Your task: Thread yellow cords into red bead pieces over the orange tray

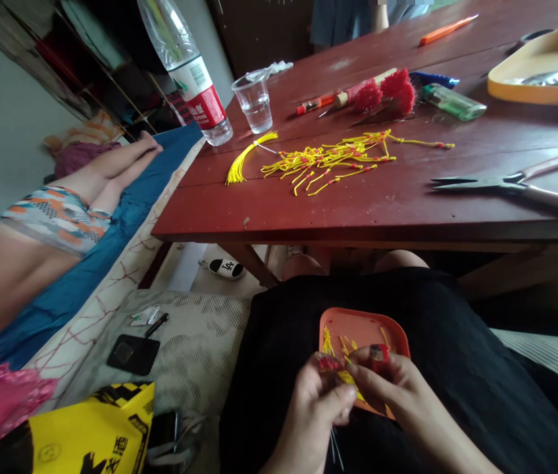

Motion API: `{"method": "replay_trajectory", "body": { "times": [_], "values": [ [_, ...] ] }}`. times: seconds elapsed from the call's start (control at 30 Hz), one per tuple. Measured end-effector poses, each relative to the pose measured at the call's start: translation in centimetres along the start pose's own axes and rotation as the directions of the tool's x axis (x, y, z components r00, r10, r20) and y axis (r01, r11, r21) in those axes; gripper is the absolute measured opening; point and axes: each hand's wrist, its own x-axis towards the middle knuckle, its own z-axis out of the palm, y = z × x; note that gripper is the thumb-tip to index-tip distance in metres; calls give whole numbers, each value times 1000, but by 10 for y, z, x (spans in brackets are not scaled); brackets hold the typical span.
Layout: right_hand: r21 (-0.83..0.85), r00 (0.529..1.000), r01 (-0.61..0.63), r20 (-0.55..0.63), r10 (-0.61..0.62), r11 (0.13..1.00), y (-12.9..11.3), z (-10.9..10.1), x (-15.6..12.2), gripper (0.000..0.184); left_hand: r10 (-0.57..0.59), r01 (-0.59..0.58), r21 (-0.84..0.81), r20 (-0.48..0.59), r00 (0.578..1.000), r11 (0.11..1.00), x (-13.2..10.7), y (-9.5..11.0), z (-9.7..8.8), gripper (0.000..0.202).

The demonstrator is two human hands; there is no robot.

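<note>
My left hand [314,411] and my right hand [397,388] meet low in the view, over an orange tray [358,324] that rests on my black-clothed lap. Both hands are closed in a pinch on yellow cords [347,376] with small red beads. A thin metal needle or wire [335,447] hangs below my left hand. More yellow cord pieces lie in the tray.
On the dark red table [358,204] lie a pile of yellow beaded cords [338,161], scissors [516,184], red tassels [387,92], a green lighter [454,102], a plastic cup [254,102], a water bottle [187,69] and a yellow tray [540,66]. Another person lies on the bed at left.
</note>
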Motion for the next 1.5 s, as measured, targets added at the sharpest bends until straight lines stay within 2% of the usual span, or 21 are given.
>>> {"method": "replay_trajectory", "body": {
  "times": [0.1, 0.23, 0.37, 0.47, 0.6, 0.8, 1.13, 1.33, 1.5],
  "values": [
    [-2, 1000, -1, 10, 1, 1000, 3, 0, -1, 17, 16, -15, 27, -44, 999, 1000, 2, -3, -1, 25],
    [-15, 996, 25, 82, -24, 1000, 2, 2, -2, 19, 22, -19, 64, -44, 999, 998, 3, -6, -3, 26],
    [-102, 1000, 23, -18, -25, 995, 2, 0, -4, 20, 36, -33, 39, -88, 995, 999, 0, -8, -6, 22],
    [-119, 992, 62, -97, -74, 991, 8, -4, -7, 19, 8, -10, -15, -130, 991, 1000, -3, -11, -8, 26],
    [-235, 990, 98, -78, -119, 967, 17, -6, -11, 23, -5, -1, -36, -160, 987, 999, -5, -13, -10, 31],
    [-345, 990, 112, -47, -136, 932, 19, -5, -12, 28, 27, -25, 15, -149, 988, 1000, -5, -14, -11, 33],
    [-321, 988, 128, -42, -149, 938, 21, -6, -11, 26, 43, -25, 128, -140, 989, 991, -4, -14, -11, 30],
    [-332, 990, 126, -12, -138, 935, 23, -7, -12, 25, 92, -73, 208, -85, 992, 975, -3, -11, -11, 28],
    [-303, 988, 130, -38, -148, 944, 20, -7, -12, 24, 140, -117, 272, -65, 988, 955, -2, -11, -10, 26]
  ]
}}
